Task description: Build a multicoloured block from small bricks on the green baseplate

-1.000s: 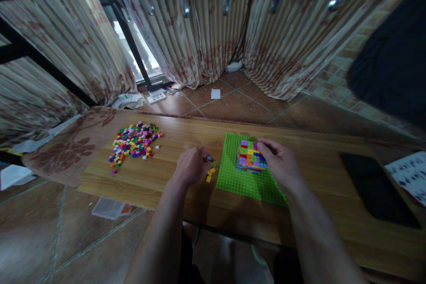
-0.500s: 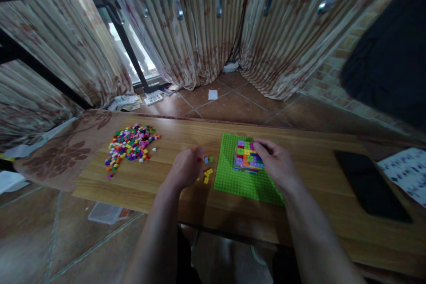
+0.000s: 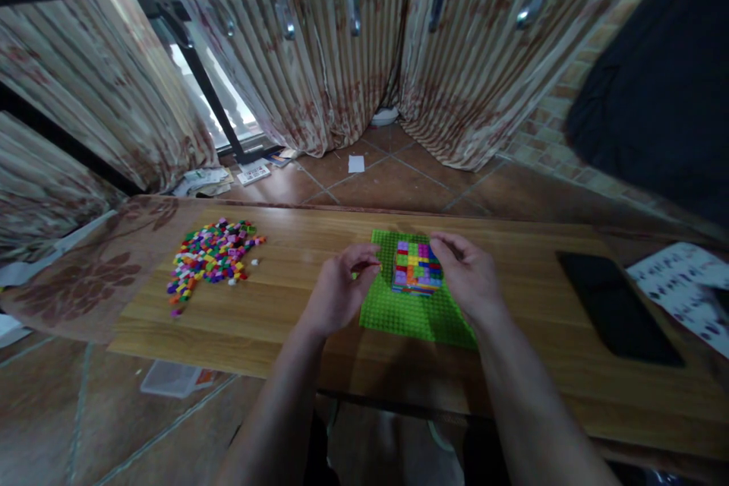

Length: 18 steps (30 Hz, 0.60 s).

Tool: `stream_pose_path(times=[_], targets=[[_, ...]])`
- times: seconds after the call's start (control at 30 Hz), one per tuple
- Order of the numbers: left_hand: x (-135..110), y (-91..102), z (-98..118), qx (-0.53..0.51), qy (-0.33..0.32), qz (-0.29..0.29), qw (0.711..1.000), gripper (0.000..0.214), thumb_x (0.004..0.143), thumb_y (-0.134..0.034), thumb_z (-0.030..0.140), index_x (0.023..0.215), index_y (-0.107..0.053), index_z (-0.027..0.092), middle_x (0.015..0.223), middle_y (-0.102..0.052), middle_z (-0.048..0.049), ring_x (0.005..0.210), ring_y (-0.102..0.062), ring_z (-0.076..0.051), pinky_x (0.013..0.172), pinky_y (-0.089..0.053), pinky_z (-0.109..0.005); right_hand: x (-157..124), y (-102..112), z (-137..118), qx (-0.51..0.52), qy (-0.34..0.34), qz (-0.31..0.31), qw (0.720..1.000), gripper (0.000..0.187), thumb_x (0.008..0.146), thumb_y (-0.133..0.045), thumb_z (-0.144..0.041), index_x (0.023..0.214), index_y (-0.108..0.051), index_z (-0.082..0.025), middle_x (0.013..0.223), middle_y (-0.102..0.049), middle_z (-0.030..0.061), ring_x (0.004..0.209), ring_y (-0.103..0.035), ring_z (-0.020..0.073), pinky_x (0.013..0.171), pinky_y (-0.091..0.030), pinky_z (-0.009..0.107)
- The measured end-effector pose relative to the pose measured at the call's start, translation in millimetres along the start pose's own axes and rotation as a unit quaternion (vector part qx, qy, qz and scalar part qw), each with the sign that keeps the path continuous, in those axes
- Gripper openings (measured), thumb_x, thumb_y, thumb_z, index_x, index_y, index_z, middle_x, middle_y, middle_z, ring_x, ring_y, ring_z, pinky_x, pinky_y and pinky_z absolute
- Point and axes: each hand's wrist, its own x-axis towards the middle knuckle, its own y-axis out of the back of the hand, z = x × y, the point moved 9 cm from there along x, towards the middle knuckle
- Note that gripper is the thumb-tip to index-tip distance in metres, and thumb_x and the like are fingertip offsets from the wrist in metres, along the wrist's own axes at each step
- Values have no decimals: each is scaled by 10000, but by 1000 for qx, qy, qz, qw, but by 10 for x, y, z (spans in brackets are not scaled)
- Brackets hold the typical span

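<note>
A block of stacked toy bricks in many colours [image 3: 417, 269] stands on a green studded baseplate [image 3: 392, 315]. At its back right corner, my right hand [image 3: 472, 277] is closed, with thumb and fingertips against the block's edge. Just left of the block, over the baseplate's left edge, my left hand [image 3: 342, 288] is closed in a pinch. A tiny yellowish brick seems to show at its fingertips, mostly hidden by them. Through the gap between those fingers a bit of green shows. The hand hides the tabletop directly beneath it.
A heap of loose toy bricks [image 3: 213, 254] lies on the left of the wooden table [image 3: 296, 243]. To the right are a black tablet-like slab [image 3: 618, 307] and a printed sheet [image 3: 680, 292]. A clear plastic box [image 3: 171, 378] sits on the floor below the table's front left.
My left hand has moved right, from the few loose bricks beside the baseplate to close by the block. My right hand stays at the block's corner. The view has shifted slightly.
</note>
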Motion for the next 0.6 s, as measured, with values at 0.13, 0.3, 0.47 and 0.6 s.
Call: stream_pose_path(times=[0.13,0.3,0.47,0.6], targets=[[25,-139,7,-92,20,31,995,230,784,-657,197,1012,-662,166,837,-702,-32,790,-654,-142,780,-530,-271,-9,7,-58,11,26,9,1000,291,775,-657,-420,947,-725,-195,997,-750,85,933,-687,227,897,-515,418],[63,-257,46,-99,2,35,994,225,783,-662,183,1007,-685,189,805,-705,-11,742,-645,-128,742,-532,-259,-16,2,-93,18,38,9,999,287,779,-654,-407,949,-724,-187,997,-748,90,923,-687,221,884,-520,403],[80,-263,48,-80,-4,70,994,195,778,-659,171,964,-709,200,811,-717,-6,741,-653,-125,747,-533,-258,-12,7,-82,6,33,8,999,286,778,-650,-414,938,-731,-191,980,-755,85,916,-687,227,879,-521,411],[88,-291,-20,-124,25,89,988,184,744,-679,172,926,-702,189,771,-691,0,709,-637,-120,716,-530,-251,-14,-2,-73,10,25,0,1000,293,770,-656,-418,941,-733,-192,977,-754,83,917,-688,229,875,-521,410]])
